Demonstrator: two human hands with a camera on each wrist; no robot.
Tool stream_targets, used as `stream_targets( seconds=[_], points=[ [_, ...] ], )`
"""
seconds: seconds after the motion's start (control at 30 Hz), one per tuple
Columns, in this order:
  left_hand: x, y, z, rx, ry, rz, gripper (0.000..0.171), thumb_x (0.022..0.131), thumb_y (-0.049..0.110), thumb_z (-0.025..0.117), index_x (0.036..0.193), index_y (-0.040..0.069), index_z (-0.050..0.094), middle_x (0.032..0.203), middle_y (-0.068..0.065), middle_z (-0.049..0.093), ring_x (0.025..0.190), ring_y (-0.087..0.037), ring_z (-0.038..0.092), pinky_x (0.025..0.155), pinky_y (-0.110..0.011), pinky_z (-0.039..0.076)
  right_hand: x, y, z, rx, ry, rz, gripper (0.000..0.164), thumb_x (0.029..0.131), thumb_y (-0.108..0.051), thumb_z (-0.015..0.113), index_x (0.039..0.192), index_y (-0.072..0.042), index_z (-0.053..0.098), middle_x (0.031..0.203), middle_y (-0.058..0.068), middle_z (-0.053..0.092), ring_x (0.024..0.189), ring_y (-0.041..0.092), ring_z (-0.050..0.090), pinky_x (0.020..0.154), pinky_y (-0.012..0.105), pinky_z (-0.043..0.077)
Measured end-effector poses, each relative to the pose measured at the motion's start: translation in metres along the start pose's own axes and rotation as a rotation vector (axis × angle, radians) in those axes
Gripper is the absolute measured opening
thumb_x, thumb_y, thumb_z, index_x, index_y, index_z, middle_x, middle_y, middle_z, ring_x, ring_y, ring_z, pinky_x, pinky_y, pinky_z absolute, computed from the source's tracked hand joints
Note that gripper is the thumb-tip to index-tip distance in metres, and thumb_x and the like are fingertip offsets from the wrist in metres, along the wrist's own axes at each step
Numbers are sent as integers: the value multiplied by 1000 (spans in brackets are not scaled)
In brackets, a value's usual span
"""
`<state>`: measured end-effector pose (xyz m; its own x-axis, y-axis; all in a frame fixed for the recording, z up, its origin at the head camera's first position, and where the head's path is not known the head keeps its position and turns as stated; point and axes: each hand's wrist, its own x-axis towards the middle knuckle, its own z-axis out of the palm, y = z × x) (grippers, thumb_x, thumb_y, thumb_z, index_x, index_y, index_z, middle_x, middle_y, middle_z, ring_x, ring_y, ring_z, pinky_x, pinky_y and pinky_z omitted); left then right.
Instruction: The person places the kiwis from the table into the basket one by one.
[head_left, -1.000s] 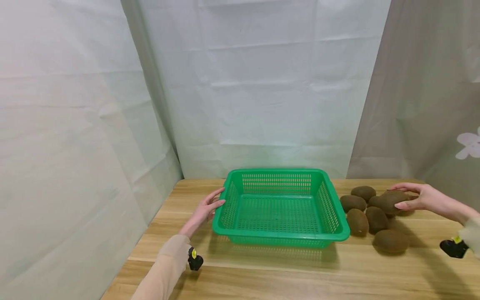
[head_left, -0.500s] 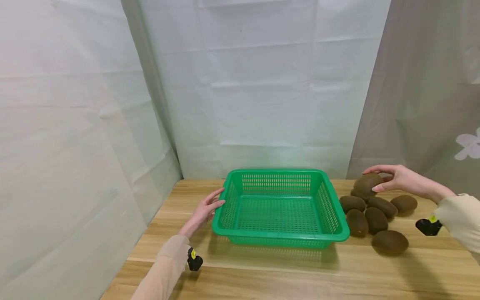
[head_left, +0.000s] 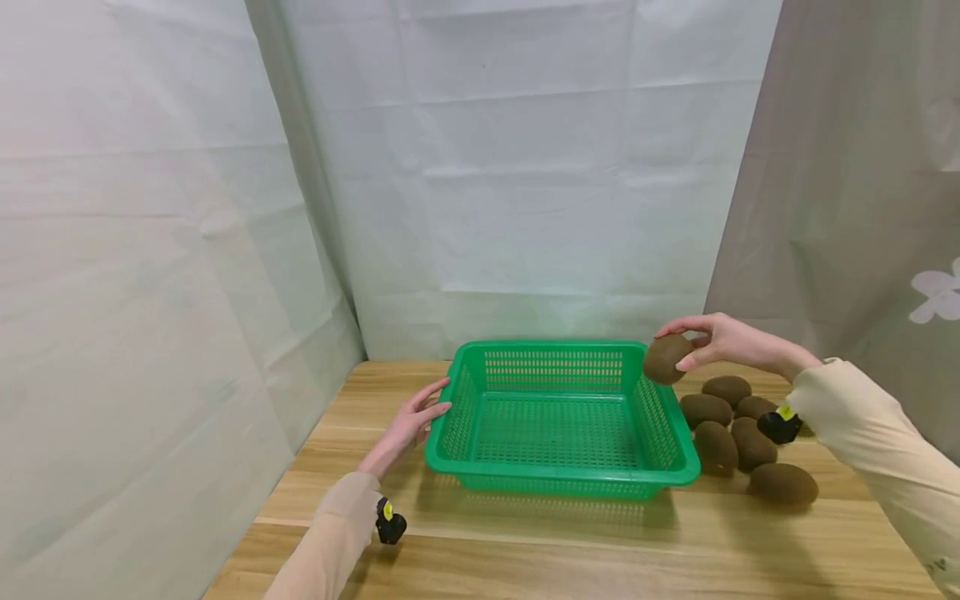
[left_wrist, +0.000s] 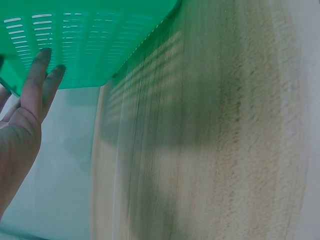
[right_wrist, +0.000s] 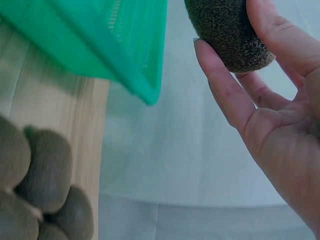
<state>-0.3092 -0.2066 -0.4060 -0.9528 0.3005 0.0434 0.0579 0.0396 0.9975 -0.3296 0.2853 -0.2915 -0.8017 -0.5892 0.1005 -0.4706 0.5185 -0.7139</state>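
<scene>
A brown fuzzy kiwi (head_left: 665,360) is in my right hand (head_left: 723,342), pinched between thumb and fingertips above the right back corner of a green plastic basket (head_left: 558,477). The right wrist view shows the kiwi (right_wrist: 225,32) held at its sides, its upper part cut off by the frame. At the basket's left side, my left hand (head_left: 408,421) touches the rim. Seen from the left wrist, that hand's fingers (left_wrist: 35,85) lie fairly straight against the slotted outer wall. Several more kiwis (head_left: 716,447) lie grouped on the table to the right of the basket.
The wooden table (head_left: 525,558) ends against a pale hanging cloth (head_left: 525,208) at the back. Another pale cloth (head_left: 150,292) hangs along the left side, and a grey-brown one (head_left: 840,208) at the right. Black wrist cameras sit on both sleeves.
My right hand has lifted a kiwi from the group and carried it left and up, over to the basket's right rim. The left hand and the basket have stayed put.
</scene>
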Motion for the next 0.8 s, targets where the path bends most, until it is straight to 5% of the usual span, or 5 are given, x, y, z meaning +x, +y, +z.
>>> stream_targets(
  seconds=[0.17,0.3,0.43,0.57,0.8],
  points=[
    [0,2,2,-5,-7,4,55,93,9,51,142,5,27,133,-24,36,111,-24,42,61,-27,36,22,-6,9,14,-35,-29,48,80,-22,70,124,-12,53,131,11,42,116,29,38,82,40,40],
    [5,-6,-3,-12,0,12,54,93,10,52,142,8,29,133,-23,38,90,-14,48,53,-28,27,41,-14,20,41,-70,-45,49,82,-19,69,126,-9,51,132,13,40,118,31,37,83,41,40],
    [9,-15,-5,-25,9,24,54,93,12,53,142,10,31,131,-22,40,78,-10,49,53,-25,31,59,-20,34,90,-106,-42,50,81,-17,70,126,-8,51,133,14,38,116,33,38,82,39,42],
    [9,-18,-5,-32,12,48,53,92,12,54,141,9,32,130,-23,41,88,-9,52,63,-25,43,76,-24,52,128,-128,-49,52,79,-17,72,126,-6,51,132,15,38,113,33,42,81,39,43],
    [8,-17,-4,-35,28,43,54,92,13,54,141,10,33,129,-22,42,87,-12,51,57,-25,36,101,-29,88,173,-204,-80,52,80,-14,71,126,-2,50,127,11,44,107,30,47,80,39,43]
  ],
)
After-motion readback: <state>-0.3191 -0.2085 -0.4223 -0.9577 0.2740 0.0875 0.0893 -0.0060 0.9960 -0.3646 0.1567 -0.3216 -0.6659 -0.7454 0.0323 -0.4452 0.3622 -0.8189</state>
